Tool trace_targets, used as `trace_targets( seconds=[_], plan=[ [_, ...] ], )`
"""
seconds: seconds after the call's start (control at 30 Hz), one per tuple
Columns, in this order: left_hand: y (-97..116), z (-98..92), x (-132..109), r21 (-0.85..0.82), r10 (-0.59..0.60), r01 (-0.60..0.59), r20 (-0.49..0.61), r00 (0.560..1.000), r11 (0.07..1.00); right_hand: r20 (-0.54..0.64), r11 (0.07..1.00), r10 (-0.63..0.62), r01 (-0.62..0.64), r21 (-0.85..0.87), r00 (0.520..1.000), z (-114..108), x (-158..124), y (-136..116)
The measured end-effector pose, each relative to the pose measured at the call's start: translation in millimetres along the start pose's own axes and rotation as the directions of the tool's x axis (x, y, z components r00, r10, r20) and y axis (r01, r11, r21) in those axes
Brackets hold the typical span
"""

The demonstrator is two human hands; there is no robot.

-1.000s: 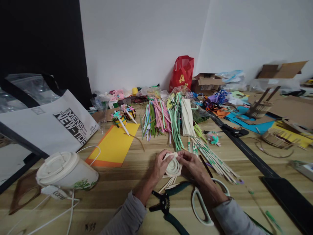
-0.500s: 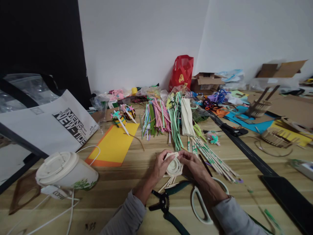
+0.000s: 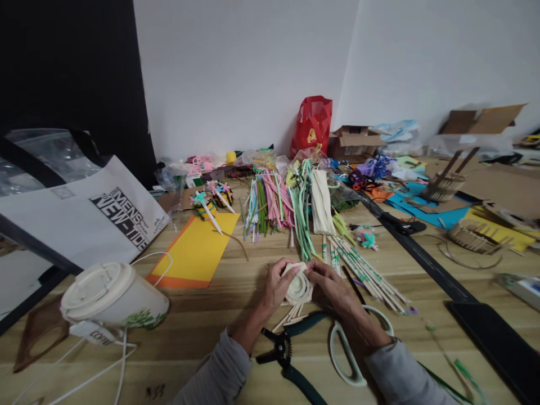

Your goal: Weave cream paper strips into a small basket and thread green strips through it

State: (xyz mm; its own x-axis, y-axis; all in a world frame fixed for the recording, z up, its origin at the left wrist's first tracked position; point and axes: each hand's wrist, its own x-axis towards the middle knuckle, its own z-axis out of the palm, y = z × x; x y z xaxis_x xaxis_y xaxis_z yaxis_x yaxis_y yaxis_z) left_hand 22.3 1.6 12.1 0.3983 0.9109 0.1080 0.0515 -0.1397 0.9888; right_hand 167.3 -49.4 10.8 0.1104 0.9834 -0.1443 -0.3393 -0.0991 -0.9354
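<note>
Between my two hands is a cream-coloured coil [image 3: 299, 288], made of a strip wound in rings inside an angular outer edge. My left hand [image 3: 276, 284] grips its upper left side, thumb on the front. The fingers of my right hand [image 3: 327, 279] pinch its upper right edge. Short wooden sticks [image 3: 291, 315] lie just below the coil. Nearer to me are dark green-handled pliers [image 3: 284, 349] and, partly under my right forearm, scissors with pale grey-green handles [image 3: 346, 355].
Pipe cleaners [image 3: 274, 202] in several colours and paper-wrapped chopsticks [image 3: 367, 273] lie beyond my hands. A yellow sheet [image 3: 198, 247] and a lidded paper cup [image 3: 122, 295] are at left. A black paper-cutter bar [image 3: 422, 256] crosses the right. A red bag [image 3: 311, 126] stands behind.
Both hands keep hold of the coil in nearly the same place. The view has shifted very slightly; nothing else has visibly moved.
</note>
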Motion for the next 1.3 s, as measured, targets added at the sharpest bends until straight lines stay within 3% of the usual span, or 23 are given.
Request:
trace_targets(
  seconds=[0.47, 0.7, 1.3],
  plan=[
    [-3.1, 0.4, 0.8, -0.012, 0.001, -0.001, 0.008, 1.000, 1.000, 0.021, 0.997, 0.041, -0.039, -0.063, 0.999, -1.8, 1.8, -1.9],
    [2.1, -1.8, 0.1, 0.049, 0.014, -0.014, -0.015, 1.000, 0.999, 0.015, 0.983, -0.069, 0.071, -0.167, 0.997, -4.6, 2.4, 1.1],
    [5.4, -2.9, -0.1, 0.091, 0.049, -0.047, -0.025, 0.998, 0.995, 0.061, 0.953, -0.152, 0.163, -0.254, 0.986, -6.7, 1.2, 2.7]
  ],
)
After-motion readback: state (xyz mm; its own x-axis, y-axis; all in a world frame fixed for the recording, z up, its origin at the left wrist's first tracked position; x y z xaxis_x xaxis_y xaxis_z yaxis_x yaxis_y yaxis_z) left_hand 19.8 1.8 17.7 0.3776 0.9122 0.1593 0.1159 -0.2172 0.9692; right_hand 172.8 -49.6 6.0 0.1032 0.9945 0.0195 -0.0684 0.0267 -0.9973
